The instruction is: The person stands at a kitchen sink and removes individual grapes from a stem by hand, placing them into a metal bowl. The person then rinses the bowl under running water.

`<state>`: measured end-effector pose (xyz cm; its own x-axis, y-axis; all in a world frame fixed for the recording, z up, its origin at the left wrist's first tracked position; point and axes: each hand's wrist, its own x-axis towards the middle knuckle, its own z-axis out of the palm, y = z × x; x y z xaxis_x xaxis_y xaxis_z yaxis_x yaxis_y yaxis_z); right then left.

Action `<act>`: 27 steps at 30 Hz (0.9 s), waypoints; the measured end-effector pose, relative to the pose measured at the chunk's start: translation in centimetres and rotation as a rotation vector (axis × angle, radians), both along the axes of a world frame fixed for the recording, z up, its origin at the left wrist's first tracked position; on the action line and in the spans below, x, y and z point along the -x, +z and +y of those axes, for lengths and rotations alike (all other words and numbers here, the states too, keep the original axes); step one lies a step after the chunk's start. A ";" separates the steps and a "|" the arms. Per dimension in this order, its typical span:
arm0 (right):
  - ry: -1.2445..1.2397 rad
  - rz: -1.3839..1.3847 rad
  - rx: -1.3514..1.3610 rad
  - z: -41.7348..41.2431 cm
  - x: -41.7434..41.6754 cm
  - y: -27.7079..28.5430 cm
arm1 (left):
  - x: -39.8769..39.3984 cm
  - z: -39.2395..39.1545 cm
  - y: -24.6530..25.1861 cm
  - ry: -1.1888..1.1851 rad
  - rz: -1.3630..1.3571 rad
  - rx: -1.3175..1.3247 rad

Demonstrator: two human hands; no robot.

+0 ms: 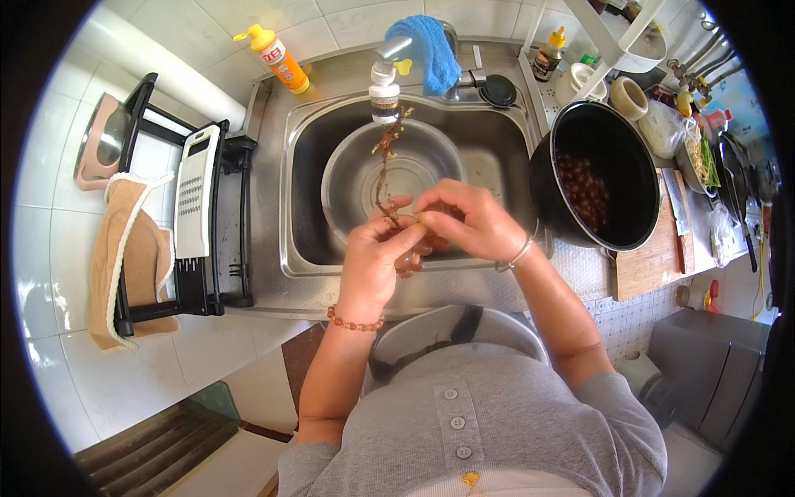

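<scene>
Over the sink, my left hand [376,251] grips a grape stem [382,177], mostly bare, that points away towards the faucet. A few reddish grapes [408,264] hang below the fingers, partly hidden by them. The thumb and forefinger of my right hand [469,220] pinch at the stem's near end, touching my left thumb; what lies between those fingertips is mostly covered. Beneath both hands a round metal basin [338,186] rests in the steel sink [497,177]. To the right stands a deep black pot [621,136], with many dark red grapes [581,189] at its bottom.
The faucet [384,93] carries a filter and a blue cloth [428,53]. A yellow-orange detergent bottle [276,59] stands behind the sink. At left is a black rack [230,217] with a white grater [197,192]. Right of the pot, a knife [680,217] lies on a cutting board [646,267].
</scene>
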<state>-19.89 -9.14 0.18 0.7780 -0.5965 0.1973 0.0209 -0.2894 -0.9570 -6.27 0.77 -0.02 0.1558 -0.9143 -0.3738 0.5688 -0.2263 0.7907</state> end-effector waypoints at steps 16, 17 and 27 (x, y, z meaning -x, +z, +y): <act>0.022 0.122 -0.205 -0.1 -0.4 -1.0 | 0.3 0.3 -1.1 -0.056 0.026 -0.005; 0.020 0.128 -0.234 0.0 -0.5 -1.1 | 0.3 0.3 -1.1 -0.052 0.026 0.000; 0.097 0.203 -0.569 -0.3 -0.4 -1.2 | 0.6 0.4 -1.9 -0.080 0.012 0.056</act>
<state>-19.45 -9.44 -1.05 0.8229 -0.4892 -0.2888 -0.1770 0.2623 -0.9486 -6.87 1.22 -1.92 0.0768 -0.9432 -0.3233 0.5602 -0.2274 0.7966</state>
